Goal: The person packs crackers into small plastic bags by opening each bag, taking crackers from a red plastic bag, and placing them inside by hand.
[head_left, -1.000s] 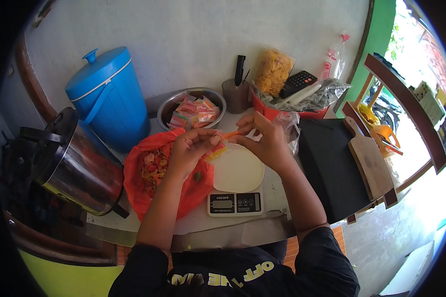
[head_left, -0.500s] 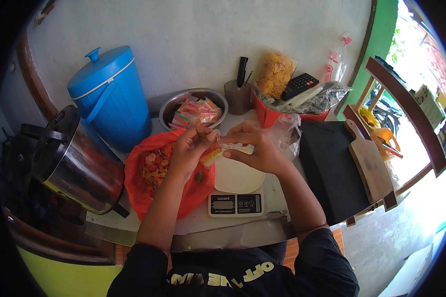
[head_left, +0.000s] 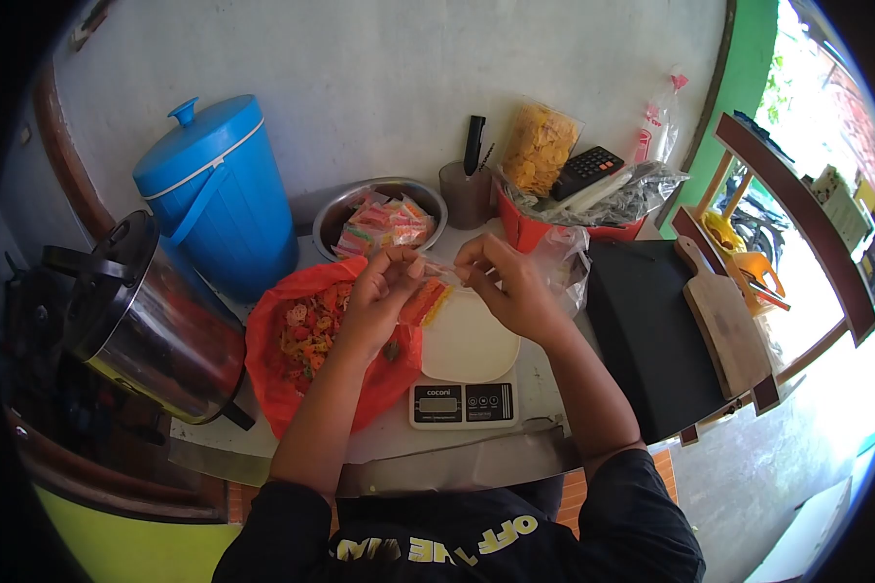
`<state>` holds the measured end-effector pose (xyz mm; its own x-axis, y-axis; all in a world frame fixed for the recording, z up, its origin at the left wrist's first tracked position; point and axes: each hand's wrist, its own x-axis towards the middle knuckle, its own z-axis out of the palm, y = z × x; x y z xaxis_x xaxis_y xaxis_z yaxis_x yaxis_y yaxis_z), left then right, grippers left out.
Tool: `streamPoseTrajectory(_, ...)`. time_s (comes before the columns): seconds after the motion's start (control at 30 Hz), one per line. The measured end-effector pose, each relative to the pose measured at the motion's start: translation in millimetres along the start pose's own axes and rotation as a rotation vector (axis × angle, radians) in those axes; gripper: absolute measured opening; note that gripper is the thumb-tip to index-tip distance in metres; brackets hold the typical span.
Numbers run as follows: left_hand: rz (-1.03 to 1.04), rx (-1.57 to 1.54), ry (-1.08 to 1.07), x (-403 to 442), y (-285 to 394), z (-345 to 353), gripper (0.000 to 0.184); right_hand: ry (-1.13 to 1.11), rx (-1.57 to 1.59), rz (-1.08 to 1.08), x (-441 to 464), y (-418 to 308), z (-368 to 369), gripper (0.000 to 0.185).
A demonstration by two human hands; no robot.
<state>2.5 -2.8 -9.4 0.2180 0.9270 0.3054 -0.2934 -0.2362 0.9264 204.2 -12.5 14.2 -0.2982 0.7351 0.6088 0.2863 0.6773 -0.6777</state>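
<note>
A small clear plastic packet (head_left: 424, 303) with orange-red and yellow contents hangs between my hands, above the kitchen scale (head_left: 464, 401) and its white plate (head_left: 471, 350). My left hand (head_left: 383, 296) pinches one top corner of it. The fingertips of my right hand (head_left: 508, 290) are pinched at the opposite corner. Under my left forearm, a red plastic bag (head_left: 267, 389) lies spread around a heap of colourful snack pieces (head_left: 306, 325). Behind my hands, a steel bowl (head_left: 326, 209) holds several similar small packets (head_left: 387, 223).
On the left stand a blue lidded cooler jug (head_left: 224, 194) and a steel pot (head_left: 175, 330). Behind are a cup (head_left: 466, 199) and a red container (head_left: 520, 225) carrying a chip bag (head_left: 542, 146) and calculator (head_left: 587, 172). A cutting board (head_left: 724, 321) rests on a black box (head_left: 642, 340) at right.
My right hand has risen and turned, its fingers now pinching at the packet's top edge. The packet hangs more upright, and its orange-red contents show more.
</note>
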Motion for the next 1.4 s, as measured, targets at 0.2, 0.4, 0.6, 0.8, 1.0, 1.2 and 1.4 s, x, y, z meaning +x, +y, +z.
streamPoseTrajectory(0.2,-0.036,0.014,-0.002,-5,6,2,0.021,0.180,0.071,0.043,1,0,5,0.016)
streamPoseTrajectory(0.4,0.125,0.126,-0.051,-5,0,3,0.016,0.097,0.234,0.021,-1,8,16,0.032)
streamPoseTrajectory(0.6,0.093,0.033,0.014,-5,4,8,0.015,0.106,0.307,0.116,0,8,11,0.045)
streamPoseTrajectory(0.8,0.072,0.056,-0.014,-5,2,1,0.015,0.095,0.419,0.175,1,6,10,0.047)
streamPoseTrajectory(1.0,0.057,0.039,0.002,-5,8,1,0.013,0.116,0.448,0.141,0,16,10,0.049)
streamPoseTrajectory(1.2,0.085,0.081,-0.006,-4,5,-1,0.012,0.038,0.401,0.140,0,6,11,0.052)
streamPoseTrajectory(1.4,0.110,0.131,-0.008,-4,1,-1,0.013,0.038,0.331,0.079,-1,4,11,0.055)
